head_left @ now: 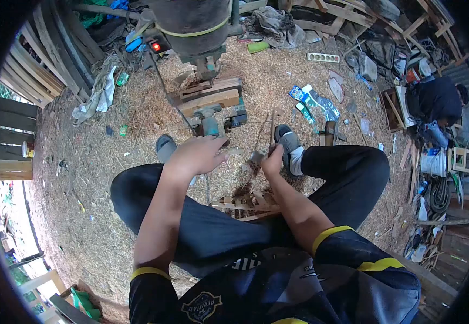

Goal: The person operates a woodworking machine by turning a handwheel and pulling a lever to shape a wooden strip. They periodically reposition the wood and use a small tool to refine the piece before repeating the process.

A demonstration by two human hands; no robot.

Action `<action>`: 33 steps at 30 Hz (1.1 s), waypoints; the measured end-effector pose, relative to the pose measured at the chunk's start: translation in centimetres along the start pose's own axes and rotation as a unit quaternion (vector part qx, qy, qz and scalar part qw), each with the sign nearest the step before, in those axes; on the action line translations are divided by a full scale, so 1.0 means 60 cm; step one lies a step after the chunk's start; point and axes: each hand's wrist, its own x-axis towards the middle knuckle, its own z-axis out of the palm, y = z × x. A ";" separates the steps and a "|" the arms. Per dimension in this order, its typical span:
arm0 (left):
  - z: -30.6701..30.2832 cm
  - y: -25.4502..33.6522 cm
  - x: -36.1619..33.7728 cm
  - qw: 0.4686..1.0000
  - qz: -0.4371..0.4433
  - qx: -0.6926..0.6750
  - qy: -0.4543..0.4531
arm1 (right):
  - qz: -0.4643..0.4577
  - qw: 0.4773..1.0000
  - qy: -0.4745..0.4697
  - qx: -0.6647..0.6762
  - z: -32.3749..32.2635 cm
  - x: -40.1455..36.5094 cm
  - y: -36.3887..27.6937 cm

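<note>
My left hand (197, 153) is held palm down just in front of the green screw end (210, 126) of a vise. Its fingers and thumb are apart, with nothing visible between them. A wooden block (210, 102) sits at the vise, below the drill-press-like machine (191, 27). My right hand (272, 162) is closed round the lower end of a thin brown stick (272, 129), which points away from me beside my right shoe (288, 143). A small grey block-like piece (257, 157) lies just left of this hand.
Wood shavings cover the ground. Slatted wooden pieces (245, 207) lie between my legs. Plastic wrappers (315, 102) and a white power strip (323, 57) lie ahead to the right. Another person (437, 100) is at the far right. Boards (64, 43) lean at the left.
</note>
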 end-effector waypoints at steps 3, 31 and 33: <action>-0.020 -0.003 -0.011 0.999 -0.015 -0.011 -0.031 | -0.093 0.978 0.142 0.123 0.024 0.038 -0.020; -0.035 -0.057 -0.093 0.998 -0.023 -0.054 0.013 | -0.293 0.940 -0.163 0.062 -0.008 -0.049 -0.275; -0.031 -0.057 -0.095 0.998 -0.019 -0.056 0.021 | -0.273 0.948 -0.156 0.052 -0.022 -0.063 -0.262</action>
